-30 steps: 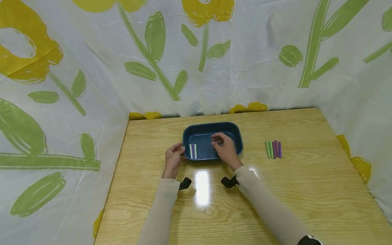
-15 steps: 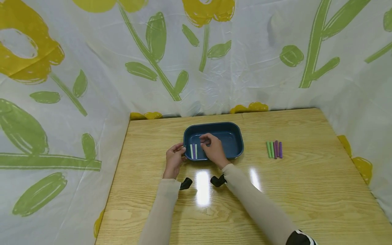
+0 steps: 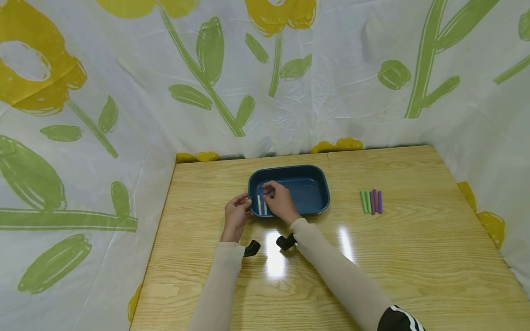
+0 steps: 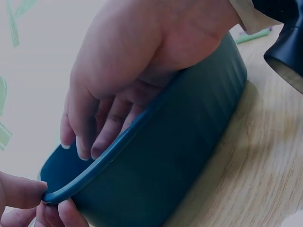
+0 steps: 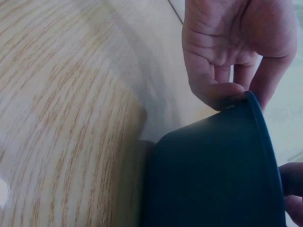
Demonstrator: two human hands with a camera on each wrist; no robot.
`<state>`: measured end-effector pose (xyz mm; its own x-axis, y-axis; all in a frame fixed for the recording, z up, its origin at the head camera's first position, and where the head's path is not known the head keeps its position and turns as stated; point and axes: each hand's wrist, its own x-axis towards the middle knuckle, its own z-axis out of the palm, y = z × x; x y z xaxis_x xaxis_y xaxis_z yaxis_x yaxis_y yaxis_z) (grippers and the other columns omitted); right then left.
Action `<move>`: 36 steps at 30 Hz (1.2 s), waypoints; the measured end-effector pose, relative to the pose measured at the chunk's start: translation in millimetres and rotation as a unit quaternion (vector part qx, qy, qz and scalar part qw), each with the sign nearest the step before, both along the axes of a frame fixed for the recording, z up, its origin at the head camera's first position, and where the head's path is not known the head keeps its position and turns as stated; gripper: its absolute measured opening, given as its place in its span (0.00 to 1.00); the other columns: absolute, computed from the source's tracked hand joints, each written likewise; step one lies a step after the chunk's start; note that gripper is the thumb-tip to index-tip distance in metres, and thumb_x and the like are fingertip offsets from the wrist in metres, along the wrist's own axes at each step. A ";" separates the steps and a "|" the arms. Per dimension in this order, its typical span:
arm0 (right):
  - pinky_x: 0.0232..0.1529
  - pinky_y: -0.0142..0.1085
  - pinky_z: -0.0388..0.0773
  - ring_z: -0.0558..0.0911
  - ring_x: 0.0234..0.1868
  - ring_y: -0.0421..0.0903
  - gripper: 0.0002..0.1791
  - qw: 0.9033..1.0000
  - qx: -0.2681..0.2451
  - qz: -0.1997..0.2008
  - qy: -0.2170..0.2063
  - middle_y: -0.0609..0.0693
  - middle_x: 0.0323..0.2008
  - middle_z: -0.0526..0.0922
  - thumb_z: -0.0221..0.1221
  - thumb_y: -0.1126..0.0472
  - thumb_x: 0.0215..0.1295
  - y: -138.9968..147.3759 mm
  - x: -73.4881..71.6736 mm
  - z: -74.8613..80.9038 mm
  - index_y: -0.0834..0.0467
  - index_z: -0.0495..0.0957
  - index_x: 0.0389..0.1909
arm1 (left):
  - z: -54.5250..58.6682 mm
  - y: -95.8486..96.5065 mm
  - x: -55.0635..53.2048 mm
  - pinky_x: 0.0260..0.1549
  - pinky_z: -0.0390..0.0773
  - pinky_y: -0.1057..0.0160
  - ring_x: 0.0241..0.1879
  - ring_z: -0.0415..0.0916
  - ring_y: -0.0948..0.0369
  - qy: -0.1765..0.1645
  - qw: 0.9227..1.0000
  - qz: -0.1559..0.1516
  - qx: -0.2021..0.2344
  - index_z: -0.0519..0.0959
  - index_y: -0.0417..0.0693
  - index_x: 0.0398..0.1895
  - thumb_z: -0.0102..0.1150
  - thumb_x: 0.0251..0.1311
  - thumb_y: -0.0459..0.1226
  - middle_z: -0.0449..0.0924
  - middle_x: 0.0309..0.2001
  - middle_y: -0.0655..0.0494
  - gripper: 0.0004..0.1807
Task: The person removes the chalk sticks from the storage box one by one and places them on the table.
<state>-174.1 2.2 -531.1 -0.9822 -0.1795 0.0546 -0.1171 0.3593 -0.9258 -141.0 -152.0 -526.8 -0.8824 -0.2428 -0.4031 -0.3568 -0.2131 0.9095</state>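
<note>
left hand (image 3: 236, 214) curled round tray (image 3: 308, 191) rim; right hand (image 3: 281, 201) over part-hidden sticks (image 3: 259, 205), grip unclear

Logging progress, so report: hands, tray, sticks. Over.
Left hand pinches tray. Right hand in tray, hold unclear, partly hiding sticks there. Five more sticks right of tray.

The tray (image 3: 308, 193) there is plain dark blue, its little sticks (image 3: 262, 206) pale green and purple, the loose sticks (image 3: 373, 202) green, plum and violet. Honey-coloured grain runs along the tabletop (image 3: 414, 248), and the white hanging cloth (image 3: 339, 87) blooms with yellow flowers (image 3: 258, 16), green leaves (image 3: 210, 50).
</note>
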 end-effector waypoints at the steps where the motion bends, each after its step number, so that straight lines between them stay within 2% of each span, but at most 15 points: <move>1: 0.47 0.48 0.86 0.88 0.43 0.56 0.15 1.000 0.002 0.001 -0.004 0.60 0.46 0.86 0.61 0.75 0.69 0.0 0.0 0.0 0.66 0.83 0.55 | 0.1 0.1 0.1 0.27 0.78 0.68 0.35 0.78 0.60 -0.001 1.000 -0.001 0.002 0.77 0.31 0.65 0.57 0.75 0.26 0.75 0.40 0.54 0.18; 7: 0.50 0.48 0.85 0.87 0.47 0.57 0.17 0.998 0.039 0.011 -0.041 0.61 0.48 0.86 0.63 0.74 0.70 0.9 -2.1 1.4 0.65 0.81 0.58 | -0.2 0.3 0.8 0.28 0.78 0.68 0.35 0.78 0.59 0.001 1.000 -0.002 -0.005 0.77 0.31 0.65 0.56 0.75 0.27 0.74 0.41 0.53 0.18; 16: 0.52 0.49 0.83 0.86 0.50 0.57 0.22 0.989 0.109 0.035 -0.095 0.61 0.49 0.86 0.66 0.71 0.69 3.0 -8.8 1.1 0.64 0.80 0.63 | -1.6 -0.2 -1.7 0.31 0.80 0.66 0.35 0.78 0.58 0.000 1.000 -0.004 -0.005 0.78 0.32 0.65 0.56 0.75 0.27 0.74 0.42 0.52 0.18; 29: 0.49 0.45 0.80 0.81 0.45 0.52 0.27 0.979 0.151 0.070 -0.117 0.60 0.47 0.84 0.66 0.71 0.66 0.8 -13.7 0.4 0.65 0.78 0.66 | 1.6 -1.0 -0.9 0.34 0.81 0.64 0.38 0.78 0.57 -0.009 1.000 -0.006 -0.014 0.79 0.35 0.65 0.57 0.76 0.28 0.74 0.43 0.51 0.18; 36: 0.52 0.45 0.81 0.83 0.48 0.53 0.28 0.975 0.163 0.083 -0.128 0.62 0.50 0.85 0.66 0.70 0.66 -0.7 -12.2 0.0 0.67 0.77 0.67 | 0.3 -0.2 0.3 0.32 0.80 0.66 0.36 0.79 0.58 -0.007 1.000 -0.002 -0.011 0.79 0.34 0.65 0.57 0.75 0.27 0.74 0.42 0.52 0.18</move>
<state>-186.2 1.5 -531.1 -0.9118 -0.3041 -0.2760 0.0214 0.6359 -0.7715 -140.7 -152.1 -526.5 -0.8775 -0.2481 -0.4104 -0.3712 -0.1907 0.9088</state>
